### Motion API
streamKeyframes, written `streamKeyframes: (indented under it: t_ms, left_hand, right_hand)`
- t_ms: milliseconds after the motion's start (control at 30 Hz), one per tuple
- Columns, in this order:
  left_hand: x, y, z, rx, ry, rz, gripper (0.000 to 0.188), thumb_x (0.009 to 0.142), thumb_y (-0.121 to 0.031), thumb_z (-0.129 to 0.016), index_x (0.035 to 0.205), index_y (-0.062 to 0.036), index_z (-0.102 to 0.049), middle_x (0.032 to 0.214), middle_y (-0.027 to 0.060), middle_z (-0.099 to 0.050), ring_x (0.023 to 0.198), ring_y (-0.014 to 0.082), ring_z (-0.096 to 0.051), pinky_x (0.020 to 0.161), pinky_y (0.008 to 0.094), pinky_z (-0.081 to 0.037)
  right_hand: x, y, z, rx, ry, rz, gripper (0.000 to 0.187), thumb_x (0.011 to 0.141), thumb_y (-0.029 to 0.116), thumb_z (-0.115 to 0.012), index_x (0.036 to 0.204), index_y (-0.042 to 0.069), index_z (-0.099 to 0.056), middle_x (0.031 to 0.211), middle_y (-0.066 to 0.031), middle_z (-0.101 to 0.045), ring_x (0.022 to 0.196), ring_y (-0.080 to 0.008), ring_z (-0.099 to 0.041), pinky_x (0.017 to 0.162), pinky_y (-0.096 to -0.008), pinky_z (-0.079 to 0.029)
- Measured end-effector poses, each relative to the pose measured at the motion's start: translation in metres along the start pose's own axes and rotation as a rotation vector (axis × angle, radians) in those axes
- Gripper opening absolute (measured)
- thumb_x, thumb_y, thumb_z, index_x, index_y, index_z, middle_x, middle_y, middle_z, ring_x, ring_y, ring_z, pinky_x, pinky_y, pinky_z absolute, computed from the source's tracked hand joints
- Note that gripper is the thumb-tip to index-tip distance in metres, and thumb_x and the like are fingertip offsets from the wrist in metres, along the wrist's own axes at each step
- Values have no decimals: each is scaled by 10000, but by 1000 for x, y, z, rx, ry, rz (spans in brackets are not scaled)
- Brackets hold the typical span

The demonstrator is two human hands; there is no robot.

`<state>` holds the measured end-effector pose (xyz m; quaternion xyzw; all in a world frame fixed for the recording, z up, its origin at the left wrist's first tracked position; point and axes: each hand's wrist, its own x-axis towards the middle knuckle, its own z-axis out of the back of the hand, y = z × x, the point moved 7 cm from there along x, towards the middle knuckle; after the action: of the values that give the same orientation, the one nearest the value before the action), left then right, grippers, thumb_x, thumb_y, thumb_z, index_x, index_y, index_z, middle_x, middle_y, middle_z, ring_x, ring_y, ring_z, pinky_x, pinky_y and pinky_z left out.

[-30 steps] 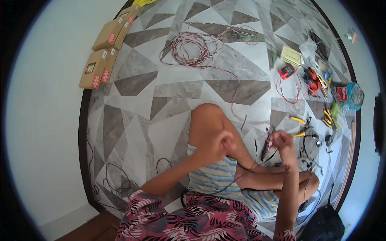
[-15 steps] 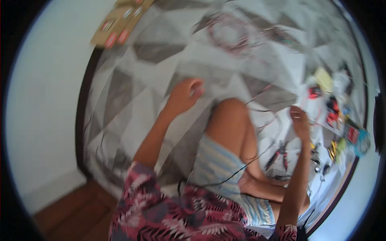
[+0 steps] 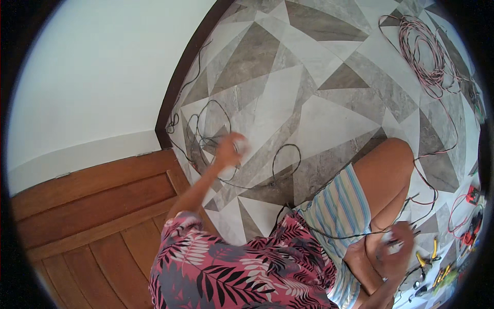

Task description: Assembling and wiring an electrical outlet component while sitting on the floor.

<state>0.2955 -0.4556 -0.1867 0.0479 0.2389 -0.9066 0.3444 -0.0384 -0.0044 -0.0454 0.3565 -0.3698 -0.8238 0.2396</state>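
Observation:
My left hand [image 3: 230, 150] is blurred above the floor, its fingers partly curled. Beneath and around it lies a loosely looped black cable [image 3: 211, 101], running right toward my shirt; whether the fingers touch it I cannot tell. My right hand [image 3: 400, 248] is low at the right, in front of my folded leg. Its fingers are curled and smeared, with a pale, greyish patch between them and dark thin ends beside them. What they hold I cannot make out. A black wire [image 3: 339, 237] crosses my striped shorts toward this hand.
A red and black wire coil [image 3: 422, 51] lies far right, its tail reaching my knee. Yellow-handled pliers [image 3: 428, 259] and a red device [image 3: 472, 195] lie at the right edge. A brown wooden door [image 3: 103, 216] and white wall [image 3: 113, 67] stand left.
The view has swung left, bringing the door and looped black cable into sight. My left hand is now over that cable. My right hand has come back closer to my folded leg.

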Motion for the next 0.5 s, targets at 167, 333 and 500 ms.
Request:
streamKeyframes:
  t_ms: [167, 333, 500]
  left_hand:
    - [-110, -235, -64, -217, 504, -626, 562, 733, -292, -781, 1216, -111, -556, 1184, 136, -584, 1145, 308, -557, 1023, 416, -378]
    - [-80, -188, -85, -298, 762, -353, 180, 796, -204, -740, 928, -91, -695, 810, 88, -667, 762, 269, -641, 707, 385, -494]
    - [56, -192, 54, -550, 178, -207, 73, 842, -6, -622, 890, -31, -671, 882, 73, -701, 819, 192, -664, 738, 313, -502]
  right_hand:
    - [-40, 8, -115, -493, 464, 345, 332, 688, 94, -709, 987, 23, -584, 1102, -161, -519, 928, -340, -543, 802, -451, -436]
    - [-32, -9, -93, -432, 443, 305, 89, 752, 63, -627, 830, 22, -612, 896, -161, -572, 890, -362, -546, 787, -447, -443]
    - [87, 27, 27, -406, -197, 227, 61, 872, 44, -603, 887, -13, -619, 744, -168, -614, 655, -313, -609, 619, -405, -472]
